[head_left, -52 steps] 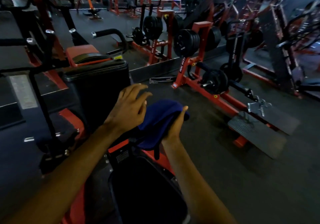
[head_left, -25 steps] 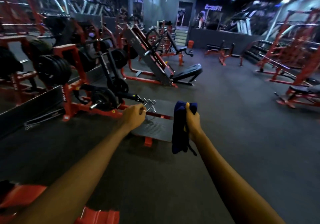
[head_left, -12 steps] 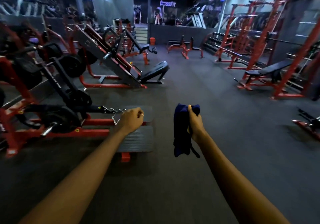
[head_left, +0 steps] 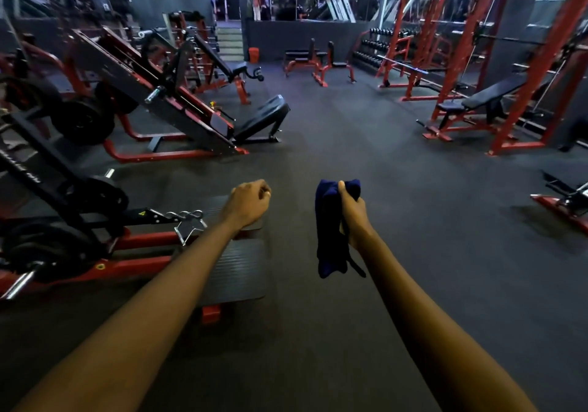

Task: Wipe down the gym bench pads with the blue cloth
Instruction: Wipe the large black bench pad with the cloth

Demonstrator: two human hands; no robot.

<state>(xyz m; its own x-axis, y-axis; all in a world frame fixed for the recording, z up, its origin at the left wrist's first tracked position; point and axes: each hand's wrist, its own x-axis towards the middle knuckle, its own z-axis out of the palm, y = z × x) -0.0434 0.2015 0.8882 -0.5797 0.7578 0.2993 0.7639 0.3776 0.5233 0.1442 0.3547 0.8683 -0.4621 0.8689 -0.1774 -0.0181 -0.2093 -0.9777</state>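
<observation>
Blue cloth (head_left: 329,230) hangs bunched, gripped in right hand (head_left: 353,217), frame centre; left hand (head_left: 249,203) fisted, holding nothing.

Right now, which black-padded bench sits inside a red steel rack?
The long tilted black-padded bench at right, between the red steel rack uprights. The two upright-backed benches by the far wall stand on open floor.

open dark floor (head_left: 366,144) runs ahead between the hands. leg press (head_left: 165,100) crowds the left; rack bench (head_left: 490,96) stands right.
</observation>
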